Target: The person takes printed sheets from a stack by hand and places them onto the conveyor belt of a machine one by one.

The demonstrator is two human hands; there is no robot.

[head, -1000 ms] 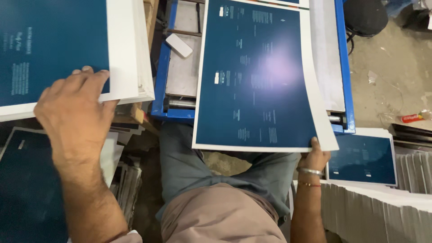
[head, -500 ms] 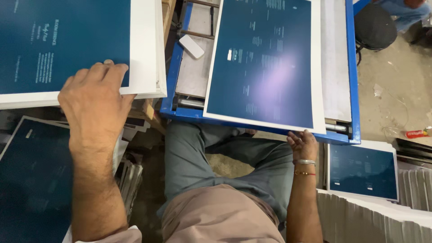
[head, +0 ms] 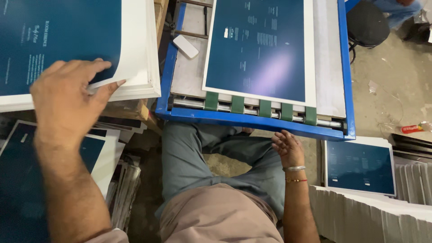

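From my remote seat: left hand (head: 67, 96) at upper left pinches the corner of the top blue sheet (head: 58, 40) on its stack; right hand (head: 288, 147) hangs loose, fingers slightly curled, empty, just below the blue feeder tray (head: 252, 120)

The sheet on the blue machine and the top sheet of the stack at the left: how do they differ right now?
The sheet on the blue machine lies flat and alone on the feed table, untouched; the right hand hangs open below the machine's edge. The top sheet of the stack rests on a thick pile, and the left hand lifts its corner so that the white edge curls up. Both are dark blue prints with small pale text and white margins.
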